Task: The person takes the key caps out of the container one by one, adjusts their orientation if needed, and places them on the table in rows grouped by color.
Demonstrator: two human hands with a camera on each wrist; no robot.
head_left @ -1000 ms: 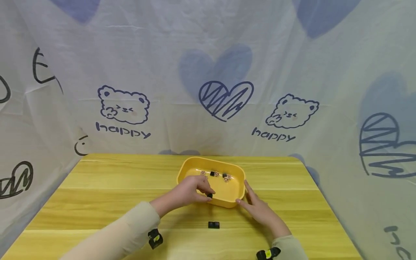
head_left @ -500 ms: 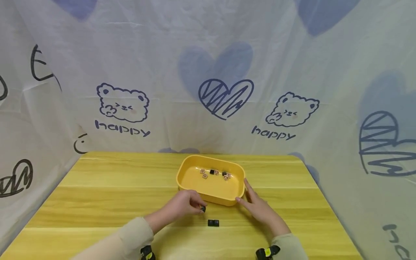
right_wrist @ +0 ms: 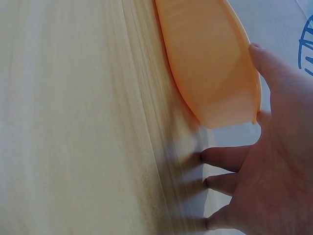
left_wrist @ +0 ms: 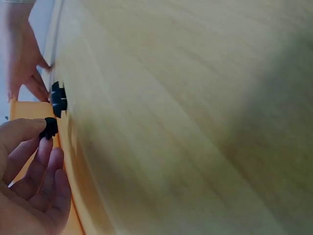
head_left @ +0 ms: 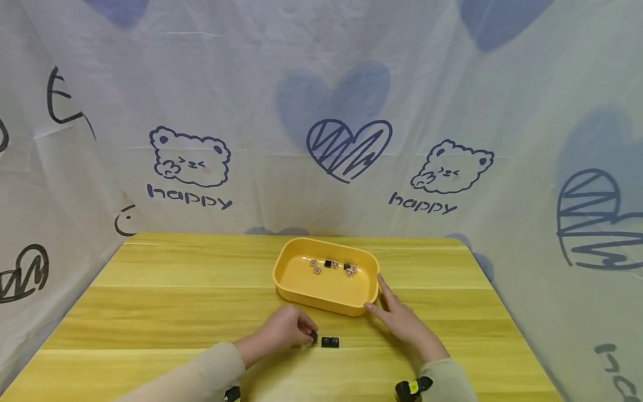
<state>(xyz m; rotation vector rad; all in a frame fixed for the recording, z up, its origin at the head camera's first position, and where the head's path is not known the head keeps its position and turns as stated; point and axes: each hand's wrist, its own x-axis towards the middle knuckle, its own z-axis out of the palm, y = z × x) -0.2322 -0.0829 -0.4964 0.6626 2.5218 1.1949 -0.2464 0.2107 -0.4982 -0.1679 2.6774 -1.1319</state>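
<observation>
Between thumb and fingertips my left hand [head_left: 286,329] pinches a small black keycap [left_wrist: 49,128], low over the table just left of a pair of black keycaps [head_left: 330,342]. That pair sits side by side in front of the yellow tray [head_left: 321,303]. My right hand [head_left: 402,321] rests at the tray's near right corner, fingers spread and fairly straight. In the right wrist view its thumb touches the tray's rim [right_wrist: 258,93], while several fingertips reach down to the tabletop. Inside the tray lie several small pinkish square pieces [head_left: 317,270] and black pieces [head_left: 328,264].
The wood-grain table [head_left: 176,296] extends to both sides of the tray. Behind it hangs a pale cloth [head_left: 271,184] printed with hearts and bears. A black band [head_left: 414,387] is worn on the right wrist.
My left hand has come out from over the tray, moving toward me with the keycap and down beside the pair. The right hand stays at the tray corner.
</observation>
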